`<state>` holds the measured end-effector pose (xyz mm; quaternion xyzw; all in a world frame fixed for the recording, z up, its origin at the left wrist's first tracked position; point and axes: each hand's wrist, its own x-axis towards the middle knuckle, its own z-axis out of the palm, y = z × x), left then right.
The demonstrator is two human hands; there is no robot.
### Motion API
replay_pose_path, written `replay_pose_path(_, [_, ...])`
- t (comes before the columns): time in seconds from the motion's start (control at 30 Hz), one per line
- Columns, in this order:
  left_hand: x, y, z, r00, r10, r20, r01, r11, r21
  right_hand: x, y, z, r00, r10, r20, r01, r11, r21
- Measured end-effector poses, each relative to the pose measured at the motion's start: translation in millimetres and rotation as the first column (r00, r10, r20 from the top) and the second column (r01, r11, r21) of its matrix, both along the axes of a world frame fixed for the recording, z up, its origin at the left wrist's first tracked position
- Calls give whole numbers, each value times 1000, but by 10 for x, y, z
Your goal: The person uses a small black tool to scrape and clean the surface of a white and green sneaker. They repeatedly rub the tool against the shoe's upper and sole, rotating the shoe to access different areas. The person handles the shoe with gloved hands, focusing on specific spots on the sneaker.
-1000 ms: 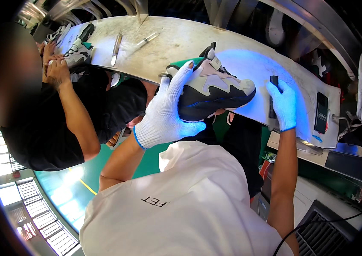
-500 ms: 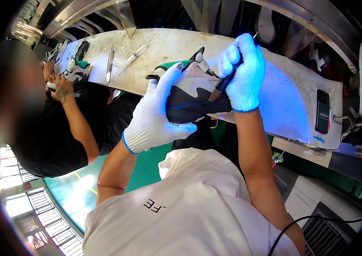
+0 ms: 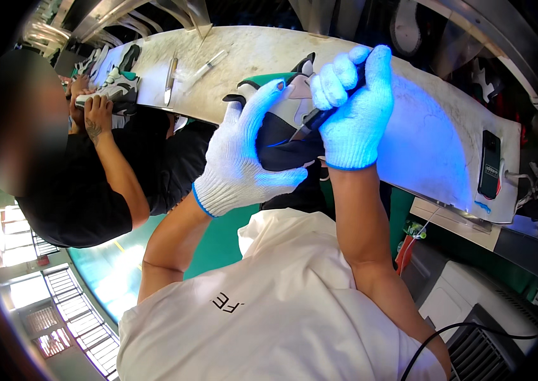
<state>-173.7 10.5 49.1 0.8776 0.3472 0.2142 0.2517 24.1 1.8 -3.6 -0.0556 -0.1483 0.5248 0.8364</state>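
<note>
My left hand (image 3: 237,152), in a white knit glove, grips a black, white and green shoe (image 3: 275,134) from its left side, thumb and fingers spread around it. A short glowing blue line marks its dark lower side. My gloved right hand (image 3: 351,111) is closed around a dark-handled brush (image 3: 313,120). The brush's tip meets the side of the shoe just above the blue line. Blue light falls on this hand. The shoe is held up at the near edge of the worktable (image 3: 243,54), and my fingers hide part of it.
To the left, a co-worker handles another shoe (image 3: 113,92). A knife-like tool (image 3: 170,81) and a slim clear-white stick (image 3: 209,65) lie on the table. Rightward are a blue-lit patch and a black phone (image 3: 490,164). A black cable (image 3: 465,325) crosses by my right elbow.
My right hand and the brush have shifted left and slightly down along the shoe, from its right end toward its middle. The left hand keeps its hold. The co-worker's hands have moved on their shoe.
</note>
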Motion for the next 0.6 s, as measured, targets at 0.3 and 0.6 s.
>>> replay_pose_path(0.3, [-62,-166,-109,995,35,89,-43,994,96,-41,-129,62,1000,6,-23,-8,998,-66])
replay_pose_path(0.6, [-78,-321,-127,995,47,93,-58,992,115,-141,-251,206,944,-168,283,242,937,-251])
